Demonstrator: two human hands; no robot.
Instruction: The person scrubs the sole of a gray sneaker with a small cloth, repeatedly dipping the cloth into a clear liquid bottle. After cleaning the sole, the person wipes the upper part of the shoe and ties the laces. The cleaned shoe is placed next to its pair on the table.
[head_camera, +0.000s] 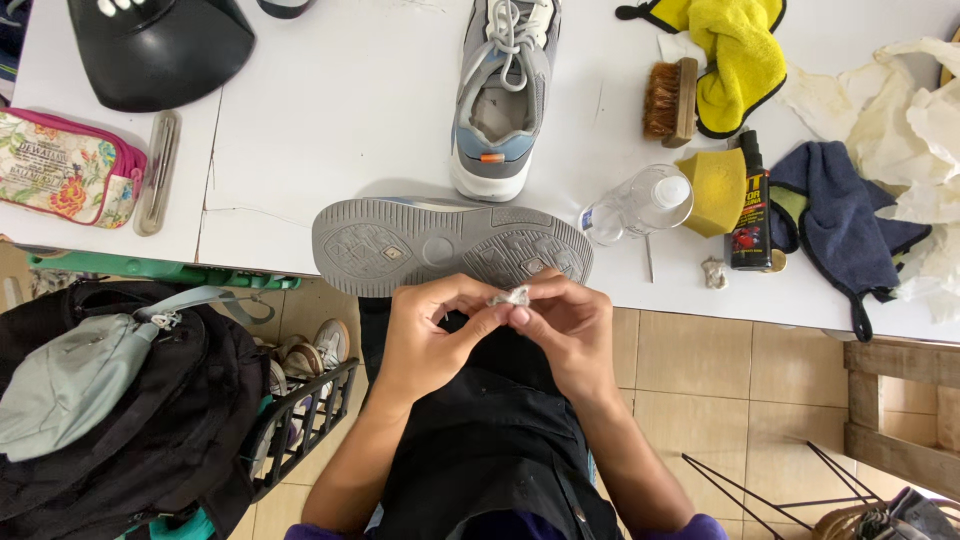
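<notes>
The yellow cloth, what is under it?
Under the yellow cloth a wooden brush pokes out on the left, and a bit of white paper above it. What else it covers is hidden.

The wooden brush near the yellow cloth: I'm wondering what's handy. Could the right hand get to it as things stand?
Probably yes. The right hand would first have to let go of the small crumpled wad; the clear bottle lies partly along the way to the wooden brush.
</notes>
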